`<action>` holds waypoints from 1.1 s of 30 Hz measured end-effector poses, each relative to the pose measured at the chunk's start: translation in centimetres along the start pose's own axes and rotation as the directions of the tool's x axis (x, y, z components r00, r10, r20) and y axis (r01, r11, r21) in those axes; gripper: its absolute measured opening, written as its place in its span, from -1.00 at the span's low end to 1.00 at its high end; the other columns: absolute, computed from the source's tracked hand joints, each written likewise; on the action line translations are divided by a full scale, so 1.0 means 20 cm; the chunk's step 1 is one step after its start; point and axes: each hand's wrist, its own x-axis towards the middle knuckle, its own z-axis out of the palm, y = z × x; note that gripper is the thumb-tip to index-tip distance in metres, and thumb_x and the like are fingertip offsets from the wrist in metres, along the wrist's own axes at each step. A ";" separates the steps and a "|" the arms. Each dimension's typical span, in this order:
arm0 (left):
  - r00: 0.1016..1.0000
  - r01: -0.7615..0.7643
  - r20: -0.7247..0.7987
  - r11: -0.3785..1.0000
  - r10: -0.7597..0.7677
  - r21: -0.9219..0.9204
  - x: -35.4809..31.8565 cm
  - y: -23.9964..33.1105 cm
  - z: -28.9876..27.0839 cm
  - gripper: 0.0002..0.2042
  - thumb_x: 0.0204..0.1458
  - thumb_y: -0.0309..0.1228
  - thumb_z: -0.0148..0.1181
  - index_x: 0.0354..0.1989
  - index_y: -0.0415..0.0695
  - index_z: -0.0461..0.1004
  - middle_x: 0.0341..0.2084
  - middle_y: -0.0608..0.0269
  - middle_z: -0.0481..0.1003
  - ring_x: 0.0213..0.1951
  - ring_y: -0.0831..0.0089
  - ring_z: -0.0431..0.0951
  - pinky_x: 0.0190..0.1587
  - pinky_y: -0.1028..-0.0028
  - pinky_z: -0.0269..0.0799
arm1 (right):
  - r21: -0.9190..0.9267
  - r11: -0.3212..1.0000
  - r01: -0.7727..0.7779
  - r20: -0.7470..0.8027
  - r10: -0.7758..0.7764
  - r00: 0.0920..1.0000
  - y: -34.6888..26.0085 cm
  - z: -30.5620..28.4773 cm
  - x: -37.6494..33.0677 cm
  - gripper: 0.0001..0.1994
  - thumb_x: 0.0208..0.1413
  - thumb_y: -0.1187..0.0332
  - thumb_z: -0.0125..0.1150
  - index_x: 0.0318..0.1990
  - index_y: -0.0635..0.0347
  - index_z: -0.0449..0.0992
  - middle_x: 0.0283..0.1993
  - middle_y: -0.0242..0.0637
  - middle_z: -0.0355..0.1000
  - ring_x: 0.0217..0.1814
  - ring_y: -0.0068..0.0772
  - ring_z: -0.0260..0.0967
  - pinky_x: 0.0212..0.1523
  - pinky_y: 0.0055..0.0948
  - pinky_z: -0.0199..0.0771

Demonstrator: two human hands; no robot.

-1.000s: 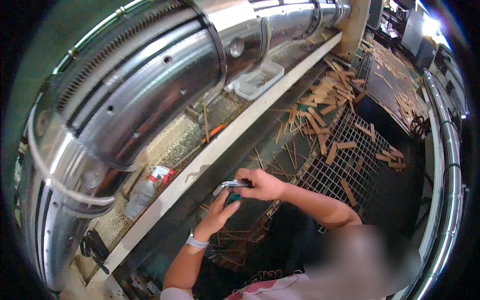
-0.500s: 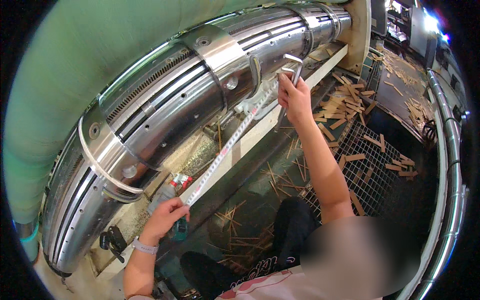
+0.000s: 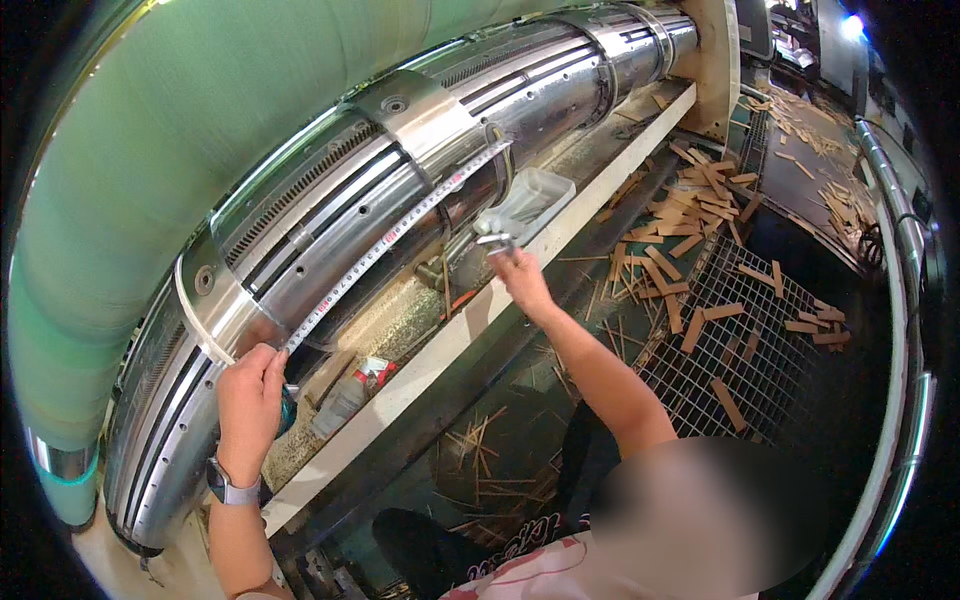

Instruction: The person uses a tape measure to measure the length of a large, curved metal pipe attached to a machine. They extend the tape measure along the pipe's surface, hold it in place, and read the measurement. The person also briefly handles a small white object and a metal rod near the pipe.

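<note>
Steel cylinder, long and polished, fitted with toothed racks and collars: runs from lower left to upper right of the frame. Green roller, large and smooth: upper left, behind the cylinder.

Green-cased tape measure: left of centre, mostly hidden by the left hand, whose fingers are closed around it. Pale tape blade with black and red markings: drawn out from that hand toward upper centre, slanting in front of the cylinder; whether it touches the metal cannot be told. Its free end lies near a collar.

Right hand: centre of the frame, fingers pinched closed on a bent silver metal tool, largely hidden; apart from the blade.

Translucent white plastic tray, rectangular: just beyond the tool. Clear spray bottle with red-and-white trigger: left of centre, behind a long cream beam. Flat brown strips: heaped at right, some on a metal wire grid.
</note>
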 end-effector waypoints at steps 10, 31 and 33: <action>1.000 -0.011 0.018 0.998 0.010 0.065 0.03 -0.01 0.02 -0.77 0.03 -0.39 0.03 -0.60 -0.25 0.29 -0.70 -0.02 0.33 -0.59 0.01 0.34 -0.55 0.23 0.18 | -0.560 0.806 0.189 0.369 0.039 0.929 0.08 0.22 -0.09 -0.76 0.05 0.22 0.04 -0.28 0.22 0.41 -0.32 -0.01 0.40 -0.25 0.03 0.37 -0.25 -0.10 0.35; 0.994 0.091 -0.057 0.995 -0.089 0.029 -0.37 -0.29 -0.20 -0.84 0.00 -0.40 0.09 -0.45 -0.26 0.37 -0.58 0.01 0.38 -0.51 0.09 0.38 -0.44 0.36 0.29 | -0.718 0.607 0.340 0.500 0.110 0.859 0.24 0.36 -0.24 -0.73 0.06 0.29 0.02 -0.11 0.21 0.34 -0.05 -0.01 0.30 -0.13 0.09 0.32 -0.17 -0.07 0.34; 0.996 0.067 -0.069 0.997 -0.065 0.025 -0.40 -0.35 -0.23 -0.87 0.00 -0.42 0.07 -0.43 -0.25 0.37 -0.54 0.03 0.39 -0.47 0.10 0.39 -0.42 0.37 0.28 | -0.710 0.612 0.349 0.499 0.086 0.863 0.23 0.38 -0.24 -0.72 0.07 0.27 0.02 -0.11 0.21 0.34 -0.04 -0.05 0.30 -0.13 0.07 0.32 -0.17 -0.09 0.34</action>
